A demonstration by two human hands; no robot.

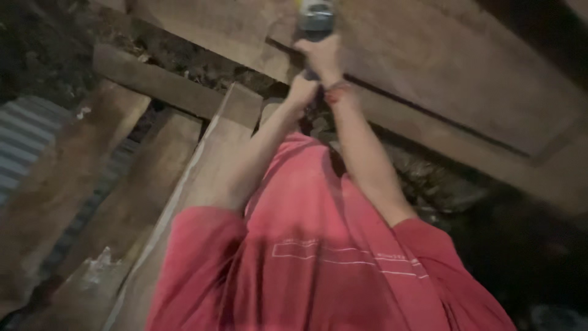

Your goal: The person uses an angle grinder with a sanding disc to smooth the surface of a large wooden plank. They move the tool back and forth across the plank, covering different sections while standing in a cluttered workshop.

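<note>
Both my arms stretch forward from my red shirt (pixel 318 245). My right hand (pixel 321 56) is closed around the dark handle of a grey power tool (pixel 315 13), whose body is cut off by the top edge. My left hand (pixel 302 91) is closed just below it, on the lower end of the same handle. A red band sits on my right wrist. The tool rests against a wide wooden board (pixel 441 67) that runs across the top right. The tool's working end is hidden.
Several long wooden planks (pixel 202 171) lie side by side at the left, with a crossbeam (pixel 153 79) over their far ends. A corrugated metal sheet (pixel 21 141) lies at the far left. Dark soil and rubble (pixel 441 184) show under the board.
</note>
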